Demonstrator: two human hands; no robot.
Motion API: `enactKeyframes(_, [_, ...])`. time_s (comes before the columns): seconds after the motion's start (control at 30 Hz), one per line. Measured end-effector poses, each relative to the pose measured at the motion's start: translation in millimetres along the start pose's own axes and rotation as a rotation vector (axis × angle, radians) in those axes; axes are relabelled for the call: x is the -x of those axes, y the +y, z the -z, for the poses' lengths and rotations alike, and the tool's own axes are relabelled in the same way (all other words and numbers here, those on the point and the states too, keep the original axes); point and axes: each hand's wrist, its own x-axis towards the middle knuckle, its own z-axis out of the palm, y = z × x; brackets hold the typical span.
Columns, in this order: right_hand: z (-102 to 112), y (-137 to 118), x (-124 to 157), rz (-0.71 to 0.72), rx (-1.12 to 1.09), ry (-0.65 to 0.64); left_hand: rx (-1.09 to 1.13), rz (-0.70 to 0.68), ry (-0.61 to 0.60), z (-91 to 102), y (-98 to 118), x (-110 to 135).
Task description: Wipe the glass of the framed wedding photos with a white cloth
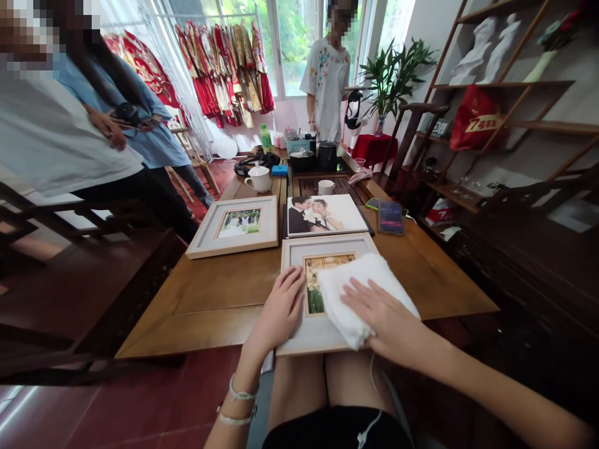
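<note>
A white picture frame (299,249) lies flat at the near edge of the wooden table (224,293), overhanging toward my lap. My left hand (281,305) rests flat on the frame's left border, fingers stretched out. My right hand (384,312) lies palm down, fingers spread, on a folded white cloth (346,280) that covers the right half of the frame's glass. Part of a photo shows between the cloth and my left hand.
A second white frame (236,226) lies to the left, an unframed wedding photo (325,215) and a phone (390,217) behind. Teapot (259,178), cup (326,186) and tea tray stand farther back. People stand at left and far end. Shelves at right.
</note>
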Motion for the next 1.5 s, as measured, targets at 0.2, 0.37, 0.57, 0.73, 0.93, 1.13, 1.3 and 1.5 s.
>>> enactKeyframes(0.2, [0.3,77.7,-65.8,-0.210,0.193,0.261,0.005,0.012,-0.008,2.3,2.2,-0.7])
enactKeyframes(0.37, [4.3,79.2,-84.9,-0.233,0.162,0.218,0.016,0.021,0.010,1.2,3.7,-0.4])
enactKeyframes(0.57, [7.2,13.7,-32.8,0.046,-0.090,0.015,0.014,0.007,0.026,-1.6,1.7,1.1])
enactKeyframes(0.73, [40.1,-21.2,25.9,0.251,-0.323,-0.239,0.023,-0.001,0.033,-0.7,2.4,0.7])
enactKeyframes(0.93, [47.8,13.9,32.7,0.073,-0.193,-0.226,0.016,0.008,0.014,0.5,2.8,0.3])
enactKeyframes(1.13, [32.6,69.0,-31.9,-0.131,0.123,-0.007,0.015,0.020,0.001,1.4,2.6,0.6])
enactKeyframes(1.3, [22.0,50.2,-64.9,-0.110,0.230,0.006,0.040,0.028,0.022,0.2,3.1,0.9])
enactKeyframes(1.5, [14.4,-37.7,-24.6,0.071,0.059,-0.088,0.103,0.066,0.054,-2.7,3.8,1.5])
